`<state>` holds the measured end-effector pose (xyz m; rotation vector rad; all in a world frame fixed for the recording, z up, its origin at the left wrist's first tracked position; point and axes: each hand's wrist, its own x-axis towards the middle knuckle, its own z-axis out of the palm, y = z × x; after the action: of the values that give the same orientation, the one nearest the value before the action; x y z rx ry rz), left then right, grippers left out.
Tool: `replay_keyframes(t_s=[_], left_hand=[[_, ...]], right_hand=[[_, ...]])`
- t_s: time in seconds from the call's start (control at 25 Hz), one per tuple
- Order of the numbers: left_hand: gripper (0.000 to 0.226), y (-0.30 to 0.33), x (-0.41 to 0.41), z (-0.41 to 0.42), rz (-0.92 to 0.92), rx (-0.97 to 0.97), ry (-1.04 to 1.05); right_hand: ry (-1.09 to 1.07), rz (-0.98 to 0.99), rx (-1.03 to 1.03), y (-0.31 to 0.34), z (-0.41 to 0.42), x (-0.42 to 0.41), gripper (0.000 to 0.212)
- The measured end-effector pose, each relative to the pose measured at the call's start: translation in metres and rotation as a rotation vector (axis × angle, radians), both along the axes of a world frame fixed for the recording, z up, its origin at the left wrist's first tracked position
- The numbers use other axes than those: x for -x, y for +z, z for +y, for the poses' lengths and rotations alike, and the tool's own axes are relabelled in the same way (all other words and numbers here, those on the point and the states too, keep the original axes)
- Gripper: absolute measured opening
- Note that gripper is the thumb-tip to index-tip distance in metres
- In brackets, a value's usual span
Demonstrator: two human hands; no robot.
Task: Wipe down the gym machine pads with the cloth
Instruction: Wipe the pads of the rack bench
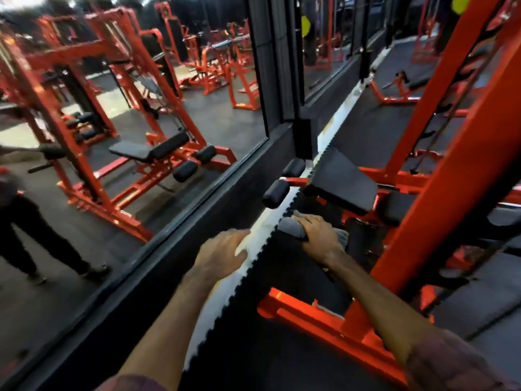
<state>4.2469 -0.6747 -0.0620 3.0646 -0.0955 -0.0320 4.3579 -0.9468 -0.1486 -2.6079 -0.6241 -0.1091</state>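
My right hand [320, 235] grips a grey cloth [293, 227] bunched under its fingers, held low in front of the red machine's black seat pad [342, 182]. Two black roller pads [276, 193] stick out to the left of that seat. The cloth is near the pads, below them in view; I cannot tell if it touches any pad. My left hand [222, 253] hangs to the left with fingers relaxed and holds nothing.
A thick red upright [451, 170] and red base frame [324, 320] stand close on the right. A large wall mirror [127, 108] on the left reflects the machines and a standing person's legs. A white toothed strip [253, 249] edges the black floor mats.
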Motion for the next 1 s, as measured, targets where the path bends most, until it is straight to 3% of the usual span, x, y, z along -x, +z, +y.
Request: replay_keyframes(t_s=[0.28,0.72,1.0], left_hand=[[0.059,-0.022,-0.216,0.06,-0.009,0.117,-0.196],[0.058,-0.082,-0.533,0.14,0.142,0.142,-0.573],[0.056,-0.12,-0.659,0.102,0.237,0.256,-0.754]], right_hand=[[-0.23,0.053,-0.103,-0.02,0.055,-0.139,0.076],[-0.714,-0.059,-0.352,-0.078,0.146,-0.311,0.063],[-0.974,-0.001,-0.393,-0.096,0.144,-0.387,0.064]])
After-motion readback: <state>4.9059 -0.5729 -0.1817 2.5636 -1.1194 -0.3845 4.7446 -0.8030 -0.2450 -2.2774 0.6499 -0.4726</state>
